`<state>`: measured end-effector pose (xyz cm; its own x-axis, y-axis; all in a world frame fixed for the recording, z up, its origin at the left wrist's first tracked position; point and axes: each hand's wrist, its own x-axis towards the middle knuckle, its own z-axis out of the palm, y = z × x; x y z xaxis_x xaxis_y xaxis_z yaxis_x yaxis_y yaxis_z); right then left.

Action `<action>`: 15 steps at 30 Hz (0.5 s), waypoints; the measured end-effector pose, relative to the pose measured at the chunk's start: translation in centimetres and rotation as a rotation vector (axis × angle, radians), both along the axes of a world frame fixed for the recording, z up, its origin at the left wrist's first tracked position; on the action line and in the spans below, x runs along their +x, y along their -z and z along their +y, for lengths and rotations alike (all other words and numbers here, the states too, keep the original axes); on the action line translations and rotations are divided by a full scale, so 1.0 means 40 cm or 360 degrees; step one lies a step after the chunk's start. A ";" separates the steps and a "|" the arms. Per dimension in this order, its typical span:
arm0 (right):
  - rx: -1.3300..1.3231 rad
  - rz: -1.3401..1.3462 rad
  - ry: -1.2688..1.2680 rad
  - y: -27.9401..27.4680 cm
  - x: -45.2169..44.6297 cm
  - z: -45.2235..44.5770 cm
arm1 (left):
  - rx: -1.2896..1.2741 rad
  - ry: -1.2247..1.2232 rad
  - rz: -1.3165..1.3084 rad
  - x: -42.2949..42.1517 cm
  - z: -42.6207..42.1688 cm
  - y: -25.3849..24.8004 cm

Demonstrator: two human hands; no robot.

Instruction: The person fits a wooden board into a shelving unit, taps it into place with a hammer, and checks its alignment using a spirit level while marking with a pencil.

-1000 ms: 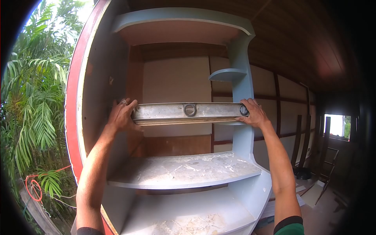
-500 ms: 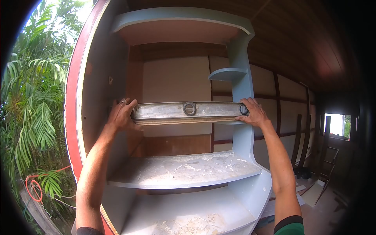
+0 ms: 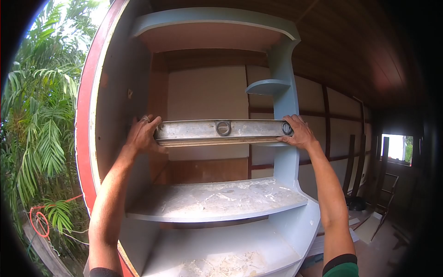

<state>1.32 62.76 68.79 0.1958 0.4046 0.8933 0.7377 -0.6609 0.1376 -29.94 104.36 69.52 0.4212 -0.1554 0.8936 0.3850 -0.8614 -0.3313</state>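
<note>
A long metal spirit level (image 3: 194, 130) lies horizontally across the opening of a pale blue shelf unit (image 3: 284, 161), with a wooden strip (image 3: 212, 141) along its underside. My left hand (image 3: 144, 135) is closed round the left end, close to the grey side panel; a ring shows on one finger. My right hand (image 3: 300, 132) grips the right end in front of the blue upright, its thumb below the round vial. Another round vial shows near the level's middle.
Below is a dusty shelf (image 3: 217, 201) with white flakes, and a lower shelf (image 3: 226, 258) under it. A small rounded shelf (image 3: 267, 87) juts from the upright. Palm leaves (image 3: 50, 134) and an orange cord (image 3: 39, 221) are at left. Dark boards (image 3: 357, 171) lean at right.
</note>
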 end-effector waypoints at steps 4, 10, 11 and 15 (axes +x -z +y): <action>0.0012 0.0011 0.0011 0.000 -0.013 0.000 | -0.0047 -0.0023 0.0044 -0.005 -0.009 -0.002; -0.0004 -0.0021 -0.0003 0.000 -0.004 -0.001 | -0.0040 -0.0011 0.0031 -0.001 0.000 -0.001; -0.0006 -0.0022 -0.0008 0.000 0.002 -0.004 | 0.0044 0.0027 -0.0017 0.008 0.016 0.001; 0.0001 -0.0080 -0.0099 0.000 0.010 -0.003 | -0.0032 0.0029 0.0029 -0.002 -0.002 -0.001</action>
